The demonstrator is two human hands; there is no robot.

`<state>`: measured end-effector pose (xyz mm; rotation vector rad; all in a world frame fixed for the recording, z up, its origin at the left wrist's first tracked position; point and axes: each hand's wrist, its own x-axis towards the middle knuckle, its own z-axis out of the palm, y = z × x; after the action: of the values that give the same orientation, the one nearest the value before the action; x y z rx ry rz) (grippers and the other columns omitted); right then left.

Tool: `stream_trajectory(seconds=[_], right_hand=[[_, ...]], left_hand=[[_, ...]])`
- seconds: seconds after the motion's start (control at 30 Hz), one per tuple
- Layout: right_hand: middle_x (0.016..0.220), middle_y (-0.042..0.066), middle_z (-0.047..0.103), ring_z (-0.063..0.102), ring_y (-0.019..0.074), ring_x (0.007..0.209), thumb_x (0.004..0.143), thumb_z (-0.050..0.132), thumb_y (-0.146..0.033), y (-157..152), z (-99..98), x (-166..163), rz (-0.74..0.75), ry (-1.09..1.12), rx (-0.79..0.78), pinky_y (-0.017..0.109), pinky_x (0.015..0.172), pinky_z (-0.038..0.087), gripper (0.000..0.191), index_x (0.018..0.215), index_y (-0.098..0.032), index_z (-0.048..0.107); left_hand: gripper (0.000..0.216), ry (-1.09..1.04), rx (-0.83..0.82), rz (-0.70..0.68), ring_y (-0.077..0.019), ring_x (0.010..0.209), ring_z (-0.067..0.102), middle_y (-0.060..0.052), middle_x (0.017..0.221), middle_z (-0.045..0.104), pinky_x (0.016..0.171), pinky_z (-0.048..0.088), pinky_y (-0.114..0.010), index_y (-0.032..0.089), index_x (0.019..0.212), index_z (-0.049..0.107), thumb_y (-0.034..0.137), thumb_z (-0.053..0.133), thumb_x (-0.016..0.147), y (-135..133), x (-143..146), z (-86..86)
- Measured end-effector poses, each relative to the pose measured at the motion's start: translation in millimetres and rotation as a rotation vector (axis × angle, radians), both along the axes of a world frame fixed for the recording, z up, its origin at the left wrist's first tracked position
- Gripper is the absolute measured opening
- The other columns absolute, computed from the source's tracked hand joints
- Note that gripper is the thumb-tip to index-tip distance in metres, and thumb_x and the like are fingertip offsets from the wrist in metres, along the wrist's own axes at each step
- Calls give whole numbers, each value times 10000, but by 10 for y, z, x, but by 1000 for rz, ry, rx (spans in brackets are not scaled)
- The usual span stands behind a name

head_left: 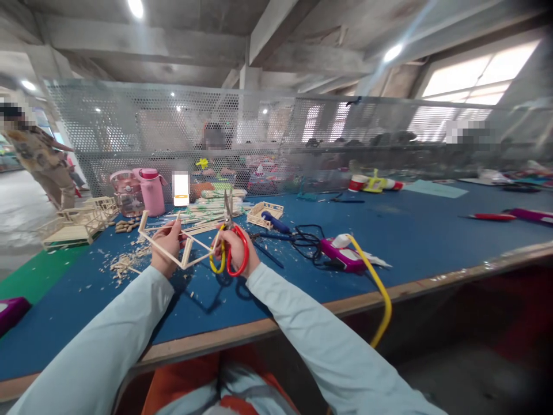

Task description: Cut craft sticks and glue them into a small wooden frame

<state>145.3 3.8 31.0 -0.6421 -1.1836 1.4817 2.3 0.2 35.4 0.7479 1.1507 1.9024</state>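
Observation:
My left hand (166, 246) is closed on a thin wooden stick frame (161, 246), an open outline of glued sticks held above the blue table (415, 242). My right hand (237, 253) grips scissors (228, 230) with one yellow and one red handle loop, blades pointing up. The scissors sit just right of the frame, close to its right end. Both sleeves are pale blue.
Wood chips (123, 262) litter the table left of my hands. A purple glue gun (341, 253) with a yellow cord lies to the right beside black cables. Stick models (78, 222), a pink jug (151, 190) and a small stick box (264, 213) stand behind. A mesh screen and other people are beyond.

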Motion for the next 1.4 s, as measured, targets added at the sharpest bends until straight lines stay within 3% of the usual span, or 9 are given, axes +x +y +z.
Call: stream_trajectory(seconds=[0.13,0.4,0.57,0.67,0.83,0.97,1.17,1.3,1.4], right_hand=[[536,-49,568,555,111,421,641,624,-400,22,-22,12,11,-1,-6,219,408,459,344,862,-187,467],[495,-105,505,524,109,405,475,749,-202,1,-101,-40,47,-35,28,217,387,423,491,832,-198,412],[461,-101,506,512,109,390,468,732,-181,42,-124,-71,-17,23,-12,222,398,421,464,812,-192,421],[469,-91,524,524,121,404,442,738,-190,53,-103,-69,-34,70,-63,241,418,439,469,800,-192,435],[510,-56,567,560,134,456,432,759,-216,33,-41,-39,-8,119,-65,243,445,455,413,739,-176,485],[542,-36,588,564,121,462,467,752,-232,32,-31,-33,53,121,-67,233,448,466,362,721,-165,503],[529,-39,591,584,126,465,531,691,-208,62,-54,-32,-51,134,-129,217,426,467,377,847,-177,486],[494,-54,571,561,112,437,535,643,-194,103,-19,15,-126,151,-102,210,412,463,337,829,-182,477],[481,-63,558,541,103,416,529,619,-194,202,53,141,-255,176,-37,198,388,448,316,807,-187,469]], left_hand=[[262,-10,-4,89,-56,381,483,70,458,487,400,427,-167,133,753,555,320,686,624,37,-20,8],[236,34,9,154,-62,431,536,59,561,498,406,439,-163,139,910,560,287,603,731,68,-51,-16],[436,16,169,6,-103,649,625,14,724,595,532,486,-183,190,1094,485,271,637,693,2,39,-34],[452,71,155,-171,-118,695,622,-12,759,623,582,483,-203,161,1009,552,315,700,612,-92,150,-45],[430,273,73,-414,-122,571,580,-24,666,636,570,469,-246,113,851,627,416,714,558,-202,257,-89],[348,303,145,-397,-125,568,569,-32,638,624,563,459,-240,119,734,632,431,691,591,-164,237,-132],[315,209,128,-291,-92,521,512,-3,565,573,514,411,-209,131,656,614,418,701,562,-113,156,-116],[265,413,-10,-231,-92,459,457,7,499,537,469,352,-214,132,603,610,388,667,561,-122,58,-52],[287,857,-129,-162,-116,428,450,3,437,507,457,306,-228,152,519,590,402,544,653,-153,-58,37]])
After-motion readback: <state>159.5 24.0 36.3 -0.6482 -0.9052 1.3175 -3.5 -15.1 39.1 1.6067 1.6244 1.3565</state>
